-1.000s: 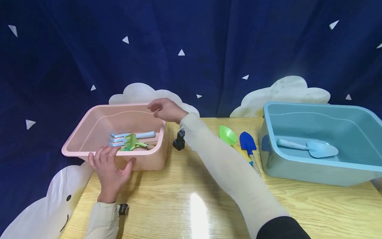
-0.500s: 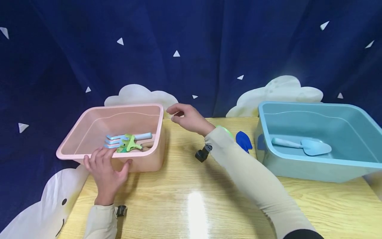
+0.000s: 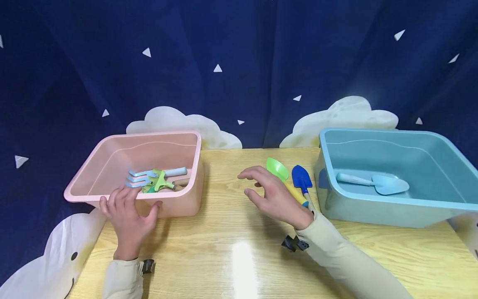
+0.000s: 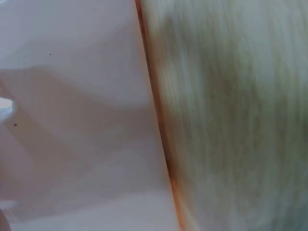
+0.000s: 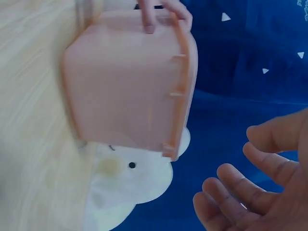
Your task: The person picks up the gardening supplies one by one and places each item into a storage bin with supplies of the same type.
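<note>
1. Right hand (image 3: 274,195) hovers over the pale wooden desk (image 3: 231,232), fingers spread and loosely bent, holding nothing. Just beside it lie the green plastic scoop (image 3: 277,169) and the dark blue toy trowel (image 3: 301,177).
2. Risk: a careless sweep could knock both tools against the light blue plastic tub (image 3: 396,207), since their handles lie close together.
3. Left hand (image 3: 127,216) rests on the near rim of the pink plastic tub (image 3: 186,203), fingers over the edge, thumb on the wall. Press too hard and that light tub may tip or slide.
4. The trowel handles are partly hidden by the right hand; the left wrist view is all blur; the rakes in the pink tub overlap, hard to separate.
</note>
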`<state>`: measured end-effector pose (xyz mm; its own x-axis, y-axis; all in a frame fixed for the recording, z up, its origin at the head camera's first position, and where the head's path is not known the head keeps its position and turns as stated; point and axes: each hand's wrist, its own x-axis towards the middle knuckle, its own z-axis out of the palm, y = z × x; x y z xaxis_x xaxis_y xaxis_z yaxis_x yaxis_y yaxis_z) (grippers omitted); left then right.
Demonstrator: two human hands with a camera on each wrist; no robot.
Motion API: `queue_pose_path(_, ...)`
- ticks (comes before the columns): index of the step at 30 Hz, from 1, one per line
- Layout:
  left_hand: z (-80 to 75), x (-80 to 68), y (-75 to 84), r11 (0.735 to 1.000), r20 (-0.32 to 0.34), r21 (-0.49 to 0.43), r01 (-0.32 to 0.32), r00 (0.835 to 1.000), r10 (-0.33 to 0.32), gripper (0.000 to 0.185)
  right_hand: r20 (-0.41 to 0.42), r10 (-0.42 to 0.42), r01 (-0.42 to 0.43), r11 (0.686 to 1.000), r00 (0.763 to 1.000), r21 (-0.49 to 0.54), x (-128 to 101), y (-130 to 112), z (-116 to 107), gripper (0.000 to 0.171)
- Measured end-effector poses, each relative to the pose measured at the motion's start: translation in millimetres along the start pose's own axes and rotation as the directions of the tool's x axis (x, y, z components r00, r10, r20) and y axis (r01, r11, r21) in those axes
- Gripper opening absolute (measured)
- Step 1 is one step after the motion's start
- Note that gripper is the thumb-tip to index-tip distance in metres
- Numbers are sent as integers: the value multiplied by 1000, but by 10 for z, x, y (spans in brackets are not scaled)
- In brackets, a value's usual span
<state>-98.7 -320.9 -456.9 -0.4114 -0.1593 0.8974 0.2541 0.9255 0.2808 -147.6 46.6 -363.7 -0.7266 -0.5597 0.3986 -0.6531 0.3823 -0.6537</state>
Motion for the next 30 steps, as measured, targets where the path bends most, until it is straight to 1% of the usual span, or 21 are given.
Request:
queue_pose_path(3,9,8,-6,1000,-19,5,-13,1000,13,57,-3,6,-6,1000,1000,-16,-55,52,9,31)
queue_pose_path(6,20,16,-11,1000,-23,9,-17,1000,17,57,-4,12,-12,1000,1000,3,-71,80,-2,30)
queue_pose_path(11,25,29,-24,1000,-19,16,-24,1000,24,58,-14,-19,19,999,1000,34,-77,93,-26,30)
queue_pose_path(14,21,21,-31,999,-19,28,-30,999,31,59,-11,-32,33,999,999,26,-95,106,-27,31)
queue_pose_path(19,10,16,-38,999,-18,35,-30,999,31,59,-7,-25,25,1000,1000,5,-130,130,-41,33)
queue_pose_path(24,-1,9,-34,999,-25,35,-30,999,31,60,8,-61,62,998,998,-9,-170,143,-92,35)
queue_pose_path(26,-1,-3,-31,999,-34,33,-37,999,38,60,10,-79,79,996,997,-30,-216,150,-120,35)
queue_pose_path(30,-2,-21,-22,998,-41,26,-52,998,53,62,-21,-100,96,986,995,-133,-364,175,-185,36)
